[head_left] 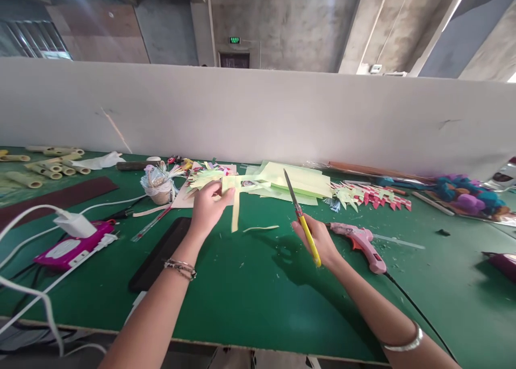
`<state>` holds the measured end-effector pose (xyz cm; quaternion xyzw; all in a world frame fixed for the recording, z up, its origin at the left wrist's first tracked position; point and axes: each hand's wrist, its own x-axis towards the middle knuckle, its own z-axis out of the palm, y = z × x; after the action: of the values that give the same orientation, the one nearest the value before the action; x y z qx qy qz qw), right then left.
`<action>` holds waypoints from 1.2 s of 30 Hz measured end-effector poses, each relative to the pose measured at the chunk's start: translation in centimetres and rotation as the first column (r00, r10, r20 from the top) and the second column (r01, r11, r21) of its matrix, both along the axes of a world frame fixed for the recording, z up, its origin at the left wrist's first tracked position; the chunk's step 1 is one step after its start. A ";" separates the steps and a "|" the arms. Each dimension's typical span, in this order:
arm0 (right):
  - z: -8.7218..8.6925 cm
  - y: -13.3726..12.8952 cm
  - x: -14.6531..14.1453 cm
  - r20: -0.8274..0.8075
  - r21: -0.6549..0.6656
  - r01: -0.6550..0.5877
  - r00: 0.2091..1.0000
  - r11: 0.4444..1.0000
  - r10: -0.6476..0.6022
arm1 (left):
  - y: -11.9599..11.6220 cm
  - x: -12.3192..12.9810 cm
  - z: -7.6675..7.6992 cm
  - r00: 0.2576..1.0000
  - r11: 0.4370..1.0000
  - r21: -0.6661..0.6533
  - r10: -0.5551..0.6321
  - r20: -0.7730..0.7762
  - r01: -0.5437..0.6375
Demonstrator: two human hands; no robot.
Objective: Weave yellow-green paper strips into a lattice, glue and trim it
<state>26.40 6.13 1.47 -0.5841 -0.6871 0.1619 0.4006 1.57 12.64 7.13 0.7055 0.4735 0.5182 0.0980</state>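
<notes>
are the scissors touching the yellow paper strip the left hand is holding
Apart. The head view shows the scissors in the right hand with green table between the blades and the yellow paper strip held by the left hand.

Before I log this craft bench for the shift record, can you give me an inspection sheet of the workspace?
Surface: green table, scattered with small paper scraps.
Job's things: pale yellow paper piece with a strip hanging down; yellow-handled scissors, blades pointing up and away.
Clutter: stack of yellow-green sheets, red and green cut shapes, pink glue gun, paper tubes, small wrapped cup, blue and purple fluff.
Hands: left hand pinches the paper piece; right hand grips the scissors.
Cables: white cables to a pink power strip with a white charger; black glue gun cord.
Surroundings: white partition, concrete walls and ceiling beyond.
</notes>
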 end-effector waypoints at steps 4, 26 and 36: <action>-0.4 0.2 -0.1 0.031 -0.022 0.007 1.000 1.000 -0.006 | 0.0 -1.0 3.1 0.986 0.998 0.054 0.035 -0.164 -0.027; 0.9 0.5 -0.2 -0.185 0.024 0.034 0.982 0.999 -0.029 | 0.6 -4.4 8.6 0.806 0.997 0.024 0.073 -0.588 -0.073; 5.6 0.9 -2.9 -0.574 0.104 -0.159 0.797 0.982 0.190 | 0.9 -3.3 8.9 0.696 0.996 0.048 -0.020 -0.718 0.078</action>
<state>23.50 7.04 7.08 -0.4305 -0.5867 0.3514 0.5890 -1.76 13.58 16.05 0.8670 0.4356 0.2173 -0.1068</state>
